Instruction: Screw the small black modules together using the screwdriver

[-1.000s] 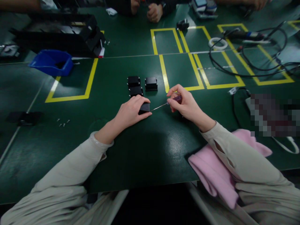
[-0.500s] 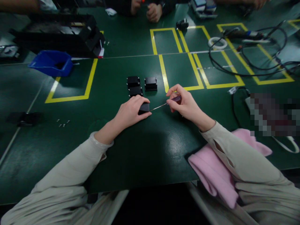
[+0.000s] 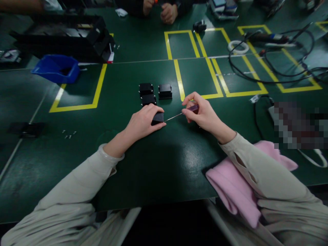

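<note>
My left hand (image 3: 142,123) lies over a small black box (image 3: 158,118) on the green table (image 3: 159,160) and grips it from above. My right hand (image 3: 202,114) pinches a thin screwdriver (image 3: 183,113) with a dark purple handle. Its metal shaft points left and its tip touches the right side of the box. Three more black boxes (image 3: 154,93) sit in a cluster just behind my left hand.
Several small screws (image 3: 68,134) lie at the left, near a flat black part (image 3: 27,130). A blue bin (image 3: 56,68) and a black tray (image 3: 66,36) stand at the back left. Cables (image 3: 271,65) sprawl at the right. A pink cloth (image 3: 238,184) lies under my right forearm. Another person's hands (image 3: 164,10) rest across the table.
</note>
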A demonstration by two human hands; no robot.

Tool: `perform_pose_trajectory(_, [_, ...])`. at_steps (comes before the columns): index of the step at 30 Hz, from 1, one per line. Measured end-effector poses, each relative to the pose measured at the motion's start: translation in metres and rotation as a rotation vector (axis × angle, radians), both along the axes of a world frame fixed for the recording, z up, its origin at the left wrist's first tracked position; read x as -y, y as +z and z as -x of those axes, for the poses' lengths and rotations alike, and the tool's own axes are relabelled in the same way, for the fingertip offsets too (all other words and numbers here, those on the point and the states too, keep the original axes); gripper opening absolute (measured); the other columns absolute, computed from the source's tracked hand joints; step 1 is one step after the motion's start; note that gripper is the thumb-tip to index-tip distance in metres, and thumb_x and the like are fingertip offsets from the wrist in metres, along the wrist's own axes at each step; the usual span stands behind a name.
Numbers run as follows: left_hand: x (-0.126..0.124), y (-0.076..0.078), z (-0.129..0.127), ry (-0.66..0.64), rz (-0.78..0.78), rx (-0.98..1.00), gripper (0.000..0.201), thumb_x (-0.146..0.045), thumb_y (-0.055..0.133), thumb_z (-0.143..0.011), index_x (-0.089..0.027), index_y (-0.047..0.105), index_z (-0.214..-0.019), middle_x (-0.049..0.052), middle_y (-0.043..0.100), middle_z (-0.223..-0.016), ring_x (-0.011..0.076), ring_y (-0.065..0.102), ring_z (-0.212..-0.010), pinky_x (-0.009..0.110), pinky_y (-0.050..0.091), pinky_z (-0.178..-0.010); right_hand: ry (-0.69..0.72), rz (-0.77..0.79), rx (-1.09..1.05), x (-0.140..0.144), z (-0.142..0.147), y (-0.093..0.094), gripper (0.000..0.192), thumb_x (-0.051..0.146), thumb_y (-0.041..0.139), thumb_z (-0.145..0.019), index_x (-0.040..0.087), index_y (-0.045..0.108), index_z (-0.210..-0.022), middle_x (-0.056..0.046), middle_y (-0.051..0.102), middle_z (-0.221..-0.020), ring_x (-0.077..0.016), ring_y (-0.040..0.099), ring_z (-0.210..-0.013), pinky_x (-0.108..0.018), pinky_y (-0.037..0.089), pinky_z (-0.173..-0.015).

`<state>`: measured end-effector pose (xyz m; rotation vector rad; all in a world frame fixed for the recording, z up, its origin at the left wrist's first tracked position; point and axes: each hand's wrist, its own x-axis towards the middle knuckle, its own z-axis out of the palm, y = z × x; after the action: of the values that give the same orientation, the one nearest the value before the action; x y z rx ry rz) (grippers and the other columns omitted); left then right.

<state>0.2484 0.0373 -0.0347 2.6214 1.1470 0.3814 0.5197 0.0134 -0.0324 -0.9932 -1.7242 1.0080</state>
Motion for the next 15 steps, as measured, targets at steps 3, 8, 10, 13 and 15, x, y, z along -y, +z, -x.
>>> perform_pose_trajectory(3, [-0.0002,-0.0002,0.0,0.003,-0.004,-0.004,0.043,-0.046,0.07,-0.098,-0.019,0.059,-0.13,0.013,0.069,-0.13,0.0326,0.067,-0.117,0.043,0.057,-0.089,0.004,0.024,-0.029,0.0,0.0012,-0.001,0.015,0.026,0.067,-0.101,0.023,0.052,-0.101,0.01,0.054,-0.06,-0.0099,0.056,-0.048,-0.025,0.041,-0.052])
perform_pose_trajectory(8, [-0.0005,-0.0004,-0.0001,0.003,-0.006,-0.005,0.043,-0.046,0.069,-0.098,-0.019,0.059,-0.13,0.013,0.069,-0.129,0.0323,0.067,-0.117,0.043,0.057,-0.089,0.007,0.028,-0.025,-0.0001,0.001,-0.0015,0.013,0.027,0.065,-0.102,0.023,0.052,-0.101,0.01,0.054,-0.059,-0.0097,0.055,-0.048,-0.025,0.04,-0.051])
perform_pose_trajectory(10, [-0.0005,-0.0005,-0.0001,0.005,-0.006,-0.01,0.043,-0.046,0.07,-0.098,-0.02,0.059,-0.13,0.013,0.069,-0.129,0.0322,0.067,-0.117,0.043,0.057,-0.09,0.002,0.002,-0.002,-0.0001,0.0001,-0.0007,0.017,0.022,0.068,-0.097,0.023,0.052,-0.104,0.009,0.058,-0.063,-0.0101,0.057,-0.05,-0.026,0.04,-0.053])
perform_pose_trajectory(13, [-0.0003,-0.0004,-0.0003,0.006,-0.01,-0.014,0.042,-0.045,0.07,-0.097,-0.02,0.059,-0.129,0.013,0.069,-0.129,0.0325,0.067,-0.117,0.044,0.057,-0.091,0.0,-0.002,0.003,0.0001,-0.0002,0.0005,0.019,0.019,0.069,-0.095,0.024,0.053,-0.104,0.008,0.059,-0.066,-0.0108,0.058,-0.051,-0.027,0.041,-0.053])
perform_pose_trajectory(15, [-0.0001,-0.0001,-0.0004,0.008,-0.011,-0.012,0.042,-0.045,0.071,-0.097,-0.019,0.06,-0.129,0.013,0.069,-0.129,0.0328,0.067,-0.117,0.044,0.057,-0.091,-0.005,0.009,-0.006,0.0003,0.0004,0.0009,0.015,0.023,0.068,-0.098,0.023,0.054,-0.102,0.008,0.059,-0.064,-0.0108,0.057,-0.05,-0.027,0.04,-0.052])
